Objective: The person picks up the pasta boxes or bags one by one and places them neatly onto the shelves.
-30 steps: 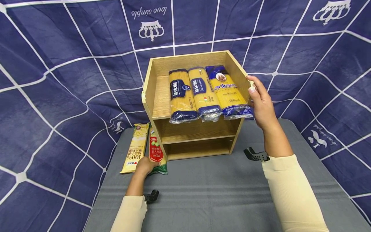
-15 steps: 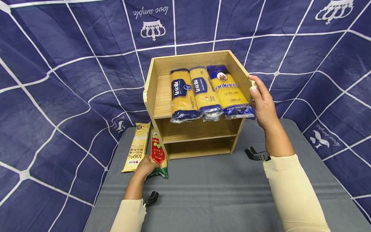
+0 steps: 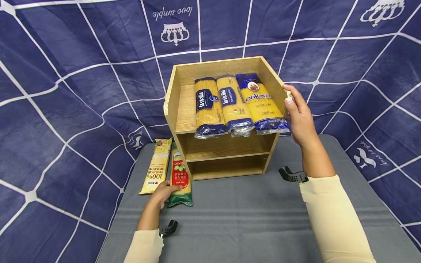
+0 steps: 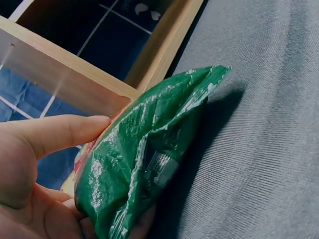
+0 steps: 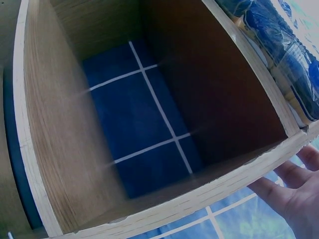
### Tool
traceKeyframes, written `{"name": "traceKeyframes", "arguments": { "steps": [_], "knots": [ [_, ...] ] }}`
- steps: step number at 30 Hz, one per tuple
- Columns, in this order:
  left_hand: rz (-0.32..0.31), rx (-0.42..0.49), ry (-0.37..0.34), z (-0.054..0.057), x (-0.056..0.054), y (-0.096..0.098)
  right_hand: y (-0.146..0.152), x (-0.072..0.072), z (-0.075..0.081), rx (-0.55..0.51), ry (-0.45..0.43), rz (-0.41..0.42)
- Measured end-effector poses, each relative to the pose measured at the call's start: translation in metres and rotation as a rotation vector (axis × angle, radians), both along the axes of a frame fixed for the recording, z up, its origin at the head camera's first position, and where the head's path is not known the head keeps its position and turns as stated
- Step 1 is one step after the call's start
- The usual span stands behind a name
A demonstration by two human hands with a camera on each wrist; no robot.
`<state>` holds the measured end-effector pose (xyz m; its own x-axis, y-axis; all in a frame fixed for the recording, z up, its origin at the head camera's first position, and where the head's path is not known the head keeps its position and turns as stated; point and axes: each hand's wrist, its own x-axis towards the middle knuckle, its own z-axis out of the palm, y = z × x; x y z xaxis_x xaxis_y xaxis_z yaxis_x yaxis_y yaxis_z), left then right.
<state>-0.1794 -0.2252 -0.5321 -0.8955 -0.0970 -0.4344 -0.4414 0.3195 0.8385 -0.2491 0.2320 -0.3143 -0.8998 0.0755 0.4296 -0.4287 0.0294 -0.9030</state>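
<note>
My left hand [image 3: 163, 193] grips a spaghetti pack [image 3: 180, 175] with a red label and green end, lying just left of a wooden shelf unit [image 3: 227, 157]. In the left wrist view the thumb lies on the upper side of the spaghetti pack [image 4: 144, 149] and fingers curl beneath; its green end stands slightly off the cloth. A yellow pasta pack [image 3: 156, 166] lies left of that hand. My right hand [image 3: 300, 122] holds the front edge of the unit's right side panel, thumb at the edge. The right wrist view shows its fingers against the panel's outer side.
Two la sicilia spaghetti packs [image 3: 209, 107] [image 3: 234, 106] and an ankara pack [image 3: 261, 104] lie on the top shelf, their ends jutting past its front edge. Two lower compartments show bare boards. Grey cloth [image 3: 236, 219] covers the table; blue checked fabric [image 3: 131, 40] hangs around it.
The red and green spaghetti pack has slid a little toward me along the shelf unit's side, with my left hand on it. My right hand keeps its hold on the side panel.
</note>
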Motion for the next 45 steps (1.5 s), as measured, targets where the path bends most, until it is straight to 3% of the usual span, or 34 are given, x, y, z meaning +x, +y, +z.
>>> {"name": "traceKeyframes", "arguments": {
  "steps": [7,12,27,38,45],
  "knots": [
    [0.016,0.054,-0.028,-0.005,0.002,0.002,0.000,0.000,-0.001,0.011,0.013,-0.008],
    [0.014,0.145,-0.050,-0.009,0.006,0.000,0.001,0.000,-0.002,0.002,0.023,0.007],
    [-0.097,0.438,-0.050,-0.013,0.016,-0.008,0.000,0.001,0.000,0.036,0.022,-0.023],
    [-0.068,0.514,0.008,-0.023,0.028,-0.003,0.000,-0.002,-0.004,-0.007,0.027,0.008],
    [-0.019,0.493,0.042,-0.024,0.032,0.000,0.001,-0.001,-0.002,0.007,0.026,0.000]
  ]
}}
